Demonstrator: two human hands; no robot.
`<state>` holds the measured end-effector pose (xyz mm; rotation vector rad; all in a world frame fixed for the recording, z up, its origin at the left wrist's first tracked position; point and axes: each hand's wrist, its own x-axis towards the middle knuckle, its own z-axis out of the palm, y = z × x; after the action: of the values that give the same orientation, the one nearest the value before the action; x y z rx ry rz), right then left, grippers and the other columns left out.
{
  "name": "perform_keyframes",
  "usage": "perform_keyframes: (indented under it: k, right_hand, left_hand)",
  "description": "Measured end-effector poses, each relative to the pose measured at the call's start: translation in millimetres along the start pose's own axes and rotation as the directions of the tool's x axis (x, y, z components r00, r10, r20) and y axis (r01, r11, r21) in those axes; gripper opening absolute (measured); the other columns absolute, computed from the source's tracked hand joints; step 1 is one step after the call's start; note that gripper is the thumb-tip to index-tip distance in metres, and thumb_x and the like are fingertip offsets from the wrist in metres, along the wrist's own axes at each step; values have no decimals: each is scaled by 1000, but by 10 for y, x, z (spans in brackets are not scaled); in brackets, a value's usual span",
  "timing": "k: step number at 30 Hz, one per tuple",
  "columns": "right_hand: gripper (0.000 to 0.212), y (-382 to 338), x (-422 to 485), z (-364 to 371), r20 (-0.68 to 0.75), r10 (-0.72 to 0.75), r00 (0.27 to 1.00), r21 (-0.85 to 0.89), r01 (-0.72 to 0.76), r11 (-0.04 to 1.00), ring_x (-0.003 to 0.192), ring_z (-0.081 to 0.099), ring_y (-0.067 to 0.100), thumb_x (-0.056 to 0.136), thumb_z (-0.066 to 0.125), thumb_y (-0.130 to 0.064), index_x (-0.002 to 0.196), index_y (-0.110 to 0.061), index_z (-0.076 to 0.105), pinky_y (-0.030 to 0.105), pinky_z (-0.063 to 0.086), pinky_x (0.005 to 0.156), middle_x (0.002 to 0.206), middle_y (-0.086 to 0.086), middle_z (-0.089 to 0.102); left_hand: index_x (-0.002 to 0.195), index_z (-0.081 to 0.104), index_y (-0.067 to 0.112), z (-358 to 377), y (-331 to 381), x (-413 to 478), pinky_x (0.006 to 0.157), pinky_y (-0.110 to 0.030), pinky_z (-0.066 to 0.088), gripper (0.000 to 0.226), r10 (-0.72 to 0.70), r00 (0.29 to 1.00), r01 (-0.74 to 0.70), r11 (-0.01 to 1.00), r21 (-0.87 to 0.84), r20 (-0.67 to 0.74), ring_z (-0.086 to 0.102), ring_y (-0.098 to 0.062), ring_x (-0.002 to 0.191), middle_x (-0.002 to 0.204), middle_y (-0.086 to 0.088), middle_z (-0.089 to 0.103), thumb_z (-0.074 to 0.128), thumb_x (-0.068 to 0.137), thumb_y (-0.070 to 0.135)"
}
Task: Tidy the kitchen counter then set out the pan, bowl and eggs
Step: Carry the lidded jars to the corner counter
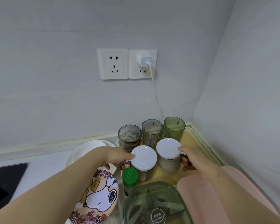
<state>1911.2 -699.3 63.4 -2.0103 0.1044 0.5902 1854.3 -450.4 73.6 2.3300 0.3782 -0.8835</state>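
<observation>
Two white-lidded jars stand side by side on a pale tray in the counter's corner. My left hand grips the left jar from its left side, thumb on the lid's edge. From the right, my right hand holds the right jar, its fingers curled round the jar's handle. A white bowl sits on a plate behind my left forearm. No pan or eggs are in view.
Three ribbed glasses stand at the tray's back. In front are a green-capped bottle, a green lidded container, a pink board and a cartoon-printed lid. A black cooktop lies left. A charger cable hangs from the wall socket.
</observation>
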Motion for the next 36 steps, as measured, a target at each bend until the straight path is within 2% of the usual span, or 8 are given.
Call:
perform_keyframes:
  k: [7,13,17,20,23,26,30,36]
  right_hand:
    - [43,27,-87,18,-27,-82,996,-209,75,975,50,30,14,90,41,-25,49,-17,30,29,25,60,46,-3,36]
    - [38,-6,-195,144,60,-30,998,-266,44,963,57,42,12,91,40,-30,56,-15,44,24,33,63,52,-2,51]
    - [36,-73,-218,247,70,-18,997,-294,38,955,65,45,9,93,43,-36,65,-17,53,20,33,62,64,-5,51]
    - [35,-81,-192,286,97,-48,994,-352,79,932,76,52,12,92,45,-43,71,-20,59,23,34,67,76,-3,56]
    - [30,-102,-188,325,-72,-169,983,-425,123,897,69,49,14,90,51,-44,72,-19,53,24,32,59,75,-2,52]
    - [28,-196,-292,433,-361,-499,788,-573,235,785,73,47,19,86,57,-40,76,-17,45,29,35,60,80,-3,47]
    - [25,-405,-546,717,-3,-654,757,-585,529,615,81,50,12,83,58,-49,85,-24,53,29,41,69,81,-10,53]
    - [55,-391,-656,1093,284,-538,794,-817,494,298,105,50,22,80,51,-63,114,-20,54,35,34,84,108,0,59]
  left_hand:
    - [126,52,7,-63,-128,-109,88,-32,42,54,-18,991,20,1000,14,-129,54,-15,99,123,-4,58,35,97,49]
    - [116,60,3,-40,-196,-184,73,-22,43,54,-4,992,6,1000,19,-127,59,-13,89,117,-10,67,33,98,46]
    - [120,55,1,-30,-198,-202,89,-28,42,49,18,993,-20,1000,-18,-117,61,-15,86,112,-13,69,36,99,42]
    - [125,47,4,-36,-200,-203,86,-30,46,46,30,991,-38,998,-52,-132,62,-18,86,108,-14,70,41,97,41]
    - [125,38,11,-28,-181,-194,66,-25,47,44,57,977,-86,987,-135,-206,61,-16,73,103,-12,67,51,94,39]
    - [122,38,21,-29,-153,-178,77,-28,42,38,137,926,-184,977,-105,-353,54,-20,87,112,-8,59,54,91,36]
    - [122,48,17,-21,-77,-226,82,-26,35,28,190,871,-273,954,-125,-454,48,-20,99,112,-4,53,50,95,25]
    - [108,57,17,-20,-140,-277,73,-25,37,17,183,863,-303,934,-192,-471,49,-16,91,106,1,55,46,95,18]
